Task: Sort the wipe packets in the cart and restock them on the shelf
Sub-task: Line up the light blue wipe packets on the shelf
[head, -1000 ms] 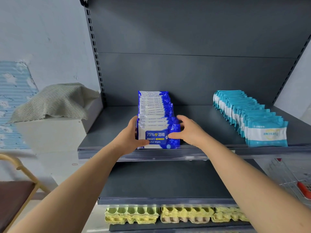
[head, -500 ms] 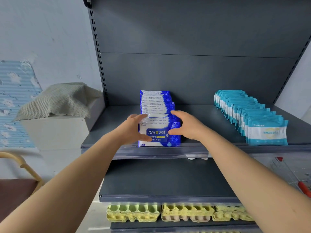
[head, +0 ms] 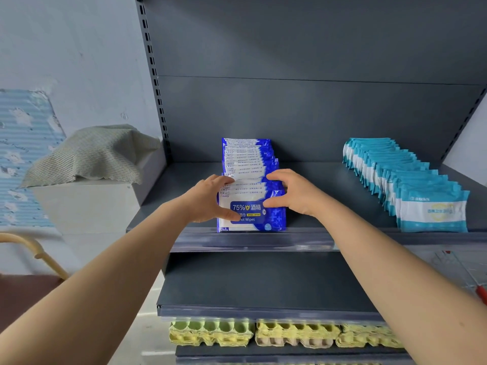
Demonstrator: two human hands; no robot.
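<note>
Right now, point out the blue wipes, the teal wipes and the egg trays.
blue wipes (head: 249, 208), head view, front packet's label
teal wipes (head: 434, 210), head view, front packet's white band
egg trays (head: 295, 335), head view, middle stack's front edge

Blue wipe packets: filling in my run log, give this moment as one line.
left hand: grips blue wipe packets, row front | right hand: grips same | teal packets: shelf right, untouched

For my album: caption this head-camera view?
Left hand and right hand hold a row of blue wipe packets on a grey shelf, teal packets nearby.
</note>
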